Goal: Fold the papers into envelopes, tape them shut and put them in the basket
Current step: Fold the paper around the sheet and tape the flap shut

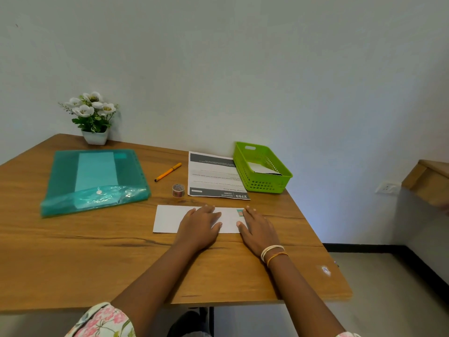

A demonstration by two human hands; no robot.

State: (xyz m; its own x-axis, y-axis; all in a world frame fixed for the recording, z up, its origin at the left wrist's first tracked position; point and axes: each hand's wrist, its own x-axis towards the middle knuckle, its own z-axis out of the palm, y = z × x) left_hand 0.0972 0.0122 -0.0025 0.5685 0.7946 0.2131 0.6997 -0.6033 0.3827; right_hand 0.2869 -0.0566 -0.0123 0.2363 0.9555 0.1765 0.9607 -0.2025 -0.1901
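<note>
White folded paper (170,218) lies flat on the wooden desk (97,251), long and thin like an envelope, with a small colourful bit of tape (240,212) at its right end. I see my left hand (199,227) pressing its middle, fingers straight and together. My right hand (257,229) presses the taped end, fingers flat. The green basket (279,188) sits behind.

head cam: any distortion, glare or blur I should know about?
Head view: wide-angle bowing curves the table edges; soft even light, glare on the green folder flap; printed sheet text mostly too soft to read; both hands sharp.
</note>
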